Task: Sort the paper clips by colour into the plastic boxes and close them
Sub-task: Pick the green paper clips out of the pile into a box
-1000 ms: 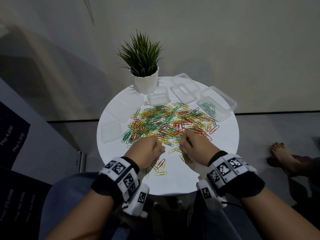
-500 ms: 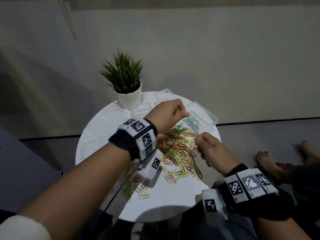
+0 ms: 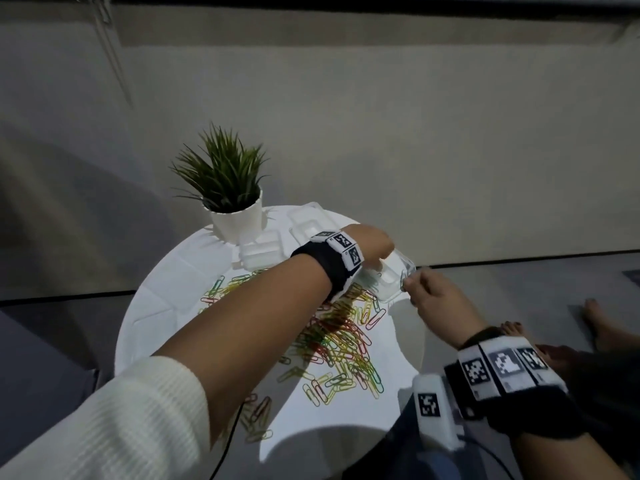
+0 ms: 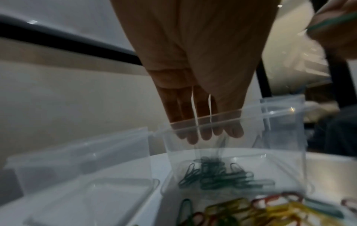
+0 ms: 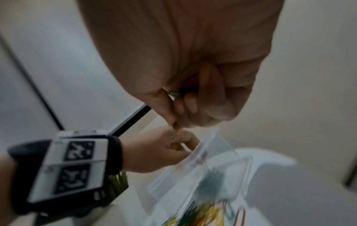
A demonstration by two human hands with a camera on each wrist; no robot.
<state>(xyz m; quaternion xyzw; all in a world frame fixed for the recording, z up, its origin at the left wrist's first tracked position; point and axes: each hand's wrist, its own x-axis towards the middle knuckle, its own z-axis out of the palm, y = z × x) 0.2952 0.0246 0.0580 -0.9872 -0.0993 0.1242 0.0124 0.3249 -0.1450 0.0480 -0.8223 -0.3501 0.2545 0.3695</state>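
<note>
Moved since a second ago: both hands are now off the mixed pile (image 3: 332,344) and at the clear box (image 3: 393,277) on the table (image 3: 166,306), far right edge.
Left hand (image 4: 201,85): fingers straight, spreading over the box, green clips (image 4: 222,175) lying beneath; apparently holding nothing.
Right hand (image 5: 195,97): pinching a green clip (image 5: 174,93) beside the box rim.
Handling note: bringing the pinch over the opening before loosening should be keeping the clip inside; the box lid is standing open.

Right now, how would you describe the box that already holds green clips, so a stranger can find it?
Start at the round white table and go to its far right edge. The clear plastic box sits there, under the left hand. Unlike the other boxes near the potted plant, it contains green clips.
</note>
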